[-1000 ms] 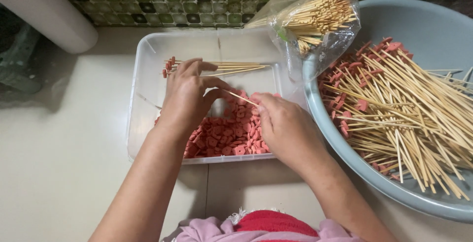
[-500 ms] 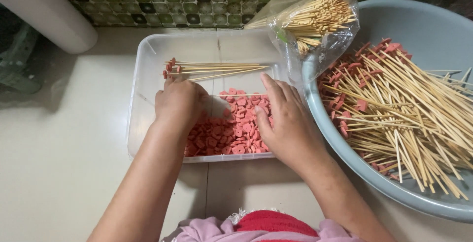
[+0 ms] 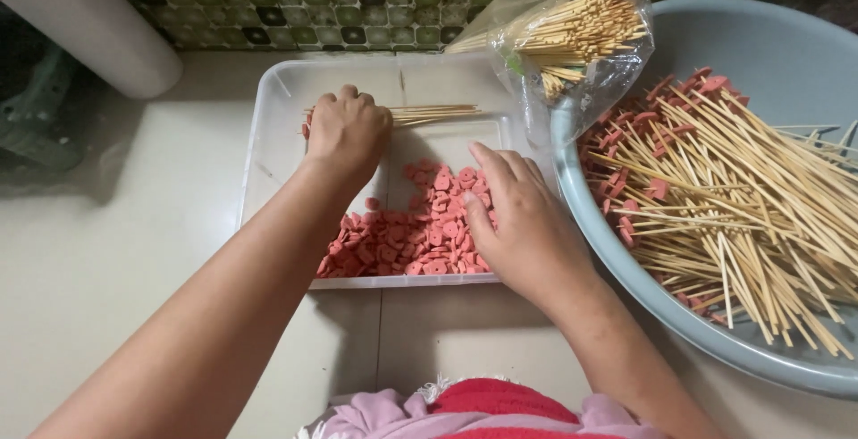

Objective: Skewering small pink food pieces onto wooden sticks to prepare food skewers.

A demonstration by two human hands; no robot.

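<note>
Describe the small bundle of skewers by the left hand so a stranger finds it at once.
Start at the clear plastic tray on the pale floor. At its far end, under the left hand, lies the small bundle of skewers, flat and loose, unlike the bagged sticks or the heap in the grey basin.

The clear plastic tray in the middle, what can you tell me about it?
The clear plastic tray is a shallow, see-through rectangular tub with a raised rim, lying flat on the pale floor beside the blue basin. A heap of small pink sausage slices fills its near half; a few bamboo skewers lie at its far end. The left hand rests fisted over those skewers, and the right hand lies on the slices. A bag of bare sticks overhangs its right corner.
</note>
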